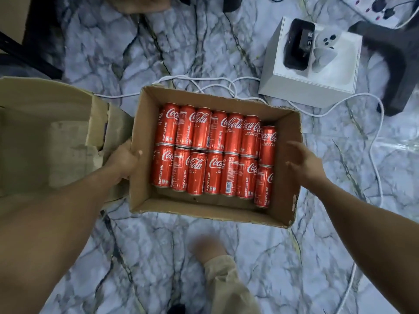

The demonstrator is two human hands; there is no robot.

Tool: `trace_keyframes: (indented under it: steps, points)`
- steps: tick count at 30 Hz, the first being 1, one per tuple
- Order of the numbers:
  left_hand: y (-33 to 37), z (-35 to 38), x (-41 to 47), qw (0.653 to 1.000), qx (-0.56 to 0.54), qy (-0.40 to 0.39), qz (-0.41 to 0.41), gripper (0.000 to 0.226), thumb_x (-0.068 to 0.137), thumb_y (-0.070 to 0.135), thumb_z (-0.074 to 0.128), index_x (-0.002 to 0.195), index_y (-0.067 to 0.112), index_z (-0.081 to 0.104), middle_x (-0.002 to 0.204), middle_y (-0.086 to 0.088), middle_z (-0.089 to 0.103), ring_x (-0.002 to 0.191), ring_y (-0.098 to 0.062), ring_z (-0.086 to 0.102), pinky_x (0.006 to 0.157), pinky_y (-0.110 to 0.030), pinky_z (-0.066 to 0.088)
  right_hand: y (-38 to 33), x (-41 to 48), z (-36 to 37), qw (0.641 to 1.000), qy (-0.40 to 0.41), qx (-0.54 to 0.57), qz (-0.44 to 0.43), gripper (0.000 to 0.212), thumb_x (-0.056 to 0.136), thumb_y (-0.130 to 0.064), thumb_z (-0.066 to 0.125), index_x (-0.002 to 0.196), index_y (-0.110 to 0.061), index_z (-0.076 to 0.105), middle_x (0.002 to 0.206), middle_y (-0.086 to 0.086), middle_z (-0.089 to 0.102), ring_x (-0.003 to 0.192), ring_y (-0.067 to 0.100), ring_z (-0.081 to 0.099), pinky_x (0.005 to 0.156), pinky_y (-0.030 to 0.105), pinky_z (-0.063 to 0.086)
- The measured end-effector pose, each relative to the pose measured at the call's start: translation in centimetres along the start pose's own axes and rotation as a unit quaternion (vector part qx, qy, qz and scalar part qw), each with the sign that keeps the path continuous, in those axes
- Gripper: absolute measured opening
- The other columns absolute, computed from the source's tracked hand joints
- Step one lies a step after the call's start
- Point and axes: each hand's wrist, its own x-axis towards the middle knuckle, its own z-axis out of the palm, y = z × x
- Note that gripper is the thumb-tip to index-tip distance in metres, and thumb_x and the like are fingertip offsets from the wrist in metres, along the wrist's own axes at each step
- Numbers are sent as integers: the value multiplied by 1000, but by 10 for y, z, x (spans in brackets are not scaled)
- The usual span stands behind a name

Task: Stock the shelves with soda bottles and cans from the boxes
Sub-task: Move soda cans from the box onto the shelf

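Over the marbled floor (136, 257), your left hand (123, 162) grips the left wall of the open cardboard box (215, 99), thumb hooked over its rim. Your right hand (305, 165) hangs just beside the right wall, fingers spread, holding nothing. Red cans (213, 175) lie on their sides inside the box.

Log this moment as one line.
left hand: grips left wall of box | right hand: open at right wall, contact unclear | cans: red, lying in rows inside box

left grip (123, 160) clasping, right grip (306, 165) splayed
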Motion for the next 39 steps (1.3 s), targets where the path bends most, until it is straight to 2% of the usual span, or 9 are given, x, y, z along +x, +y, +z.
trace_keyframes:
  steps: [3,6,9,12,17,21,26,31,39]
  points:
    - [-7,5,-4,998,28,15,47,45,105,23,48,149,22,41,136,-10,60,122,-33,57,100,-49,49,1,1,2,1000,19,-14,-10,67,85,4,59,138,-36,47,128,4,65,113,27,63,90,37,53]
    - [-11,12,-14,997,33,45,62,37,104,22,48,141,21,47,127,-9,64,117,-33,60,99,-45,49,3,-5,6,995,91,36,33,57,85,-4,61,127,-33,37,103,-3,64,86,29,67,78,46,55]
    - [-29,25,-32,996,22,66,50,29,103,21,48,132,23,52,118,-8,68,107,-32,63,92,-42,52,5,-5,8,994,82,23,63,69,87,-14,69,144,-37,38,104,-3,64,91,24,65,86,43,54]
    - [-52,43,-58,997,-12,69,43,29,101,19,49,129,22,54,115,-5,68,102,-27,63,88,-35,48,3,0,7,995,57,21,73,52,83,-21,69,126,-46,58,101,-4,73,93,25,71,86,49,59]
    - [-97,75,-110,995,-66,73,27,35,101,13,50,136,11,52,123,-11,67,110,-28,62,88,-31,45,-16,-5,10,998,39,-14,43,46,75,-30,62,110,-59,63,96,-8,75,86,22,73,82,48,61]
    - [-124,87,-141,993,-68,92,2,38,102,14,50,140,13,52,124,-12,67,111,-33,62,86,-29,44,-29,-30,16,998,32,-38,26,52,84,-18,64,127,-46,63,94,-7,72,86,23,71,81,45,61]
    - [-143,85,-161,991,-65,119,2,31,102,11,50,131,8,58,116,-16,69,105,-35,63,80,-26,38,-34,-57,29,997,49,-57,-1,48,83,-15,61,123,-40,68,88,-3,74,79,22,72,77,43,61]
    - [-158,87,-185,989,-67,131,4,21,102,11,47,118,7,61,93,-4,61,82,-17,51,70,-23,33,-40,-78,47,993,56,-100,-32,38,84,-11,61,116,-27,74,89,8,76,78,28,72,75,48,62]
    - [-200,87,-240,995,-44,82,37,11,105,20,40,104,22,50,85,7,51,63,-1,40,63,-24,33,37,-133,80,993,79,-86,20,46,72,-24,65,114,-40,71,84,-3,76,74,23,73,72,50,63]
